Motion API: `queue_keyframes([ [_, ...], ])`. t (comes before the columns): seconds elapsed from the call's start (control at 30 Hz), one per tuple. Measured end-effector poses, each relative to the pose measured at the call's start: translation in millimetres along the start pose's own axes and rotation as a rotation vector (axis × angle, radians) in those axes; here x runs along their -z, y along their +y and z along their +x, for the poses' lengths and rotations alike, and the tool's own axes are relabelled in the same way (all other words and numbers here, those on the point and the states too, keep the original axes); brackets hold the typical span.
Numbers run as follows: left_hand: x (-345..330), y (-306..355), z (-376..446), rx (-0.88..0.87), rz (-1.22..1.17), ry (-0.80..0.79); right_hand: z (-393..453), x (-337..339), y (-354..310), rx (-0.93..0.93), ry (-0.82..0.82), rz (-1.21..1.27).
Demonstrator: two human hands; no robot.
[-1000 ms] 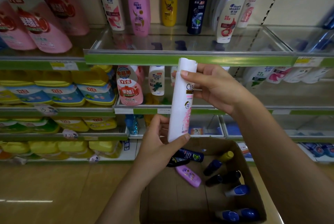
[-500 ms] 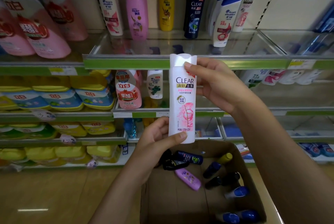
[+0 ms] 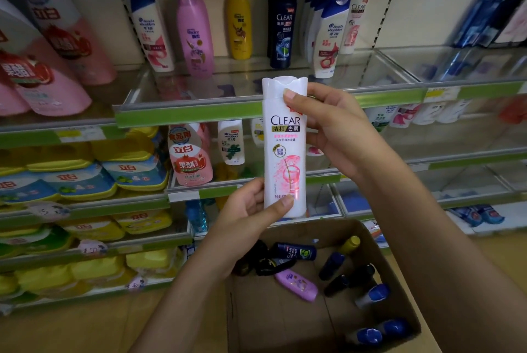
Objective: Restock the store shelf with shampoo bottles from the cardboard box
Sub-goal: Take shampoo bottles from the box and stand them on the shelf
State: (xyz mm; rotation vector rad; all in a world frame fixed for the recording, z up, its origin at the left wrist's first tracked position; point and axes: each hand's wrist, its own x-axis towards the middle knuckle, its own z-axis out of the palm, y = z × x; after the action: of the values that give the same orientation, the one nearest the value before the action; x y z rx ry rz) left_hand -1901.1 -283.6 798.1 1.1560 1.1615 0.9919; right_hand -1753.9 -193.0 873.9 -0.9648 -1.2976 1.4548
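- We hold the white Clear bottle (image 3: 285, 147) upright in front of the shelves, label facing us, above the open cardboard box (image 3: 399, 290) on the floor.
- Our left hand (image 3: 251, 210) grips the base: its thumb lies across the lower front and its fingers curl behind, out of sight.
- Our right hand (image 3: 333, 130) holds the upper part, with one fingertip pressed on the front just under the cap and the other fingers wrapped round the far side.
- The step in hand, as we judge it, is setting this bottle on the top shelf (image 3: 256, 108) with the other shampoos.
- A matching white Clear bottle (image 3: 353, 24) stands at the back right, behind the row of Head & Shoulders bottles (image 3: 328, 36); we aim for the open space in front of or beside it, so like goes with like.
- We lift the base clear of the raised front lip of the shelf before moving in; catching it there could tip the bottle.
- We keep the label forward and the bottle vertical, and let one hand carry it in so our arm does not brush the standing bottles, which look narrow-footed and easy to topple.
- We set the base flat and loosen the fingers only once it stands on its own.
- More bottles lie in the box, so much of the restocking remains.
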Motion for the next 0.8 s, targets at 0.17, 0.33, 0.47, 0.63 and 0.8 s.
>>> queue_keyframes([
  [0.17,-2.1,7.9,5.6,-0.016,0.035,-0.047,-11.3,3.3,-4.1,0.025,0.080,0.082],
  [0.33,-7.5,12.9,10.6,-0.017,0.057,-0.047,-16.6,8.3,-7.6,0.047,0.093,0.068],
  [0.47,-14.1,13.8,14.2,-0.024,0.069,-0.042,-18.2,16.3,-8.7,0.076,0.073,0.076],
  [0.63,-30.4,15.4,27.4,-0.014,0.125,-0.037,-14.8,43.3,-4.8,0.089,0.075,0.091],
  [0.8,-65.8,21.4,53.3,-0.033,0.175,-0.037,-8.4,85.7,-4.9,0.111,0.115,0.090],
])
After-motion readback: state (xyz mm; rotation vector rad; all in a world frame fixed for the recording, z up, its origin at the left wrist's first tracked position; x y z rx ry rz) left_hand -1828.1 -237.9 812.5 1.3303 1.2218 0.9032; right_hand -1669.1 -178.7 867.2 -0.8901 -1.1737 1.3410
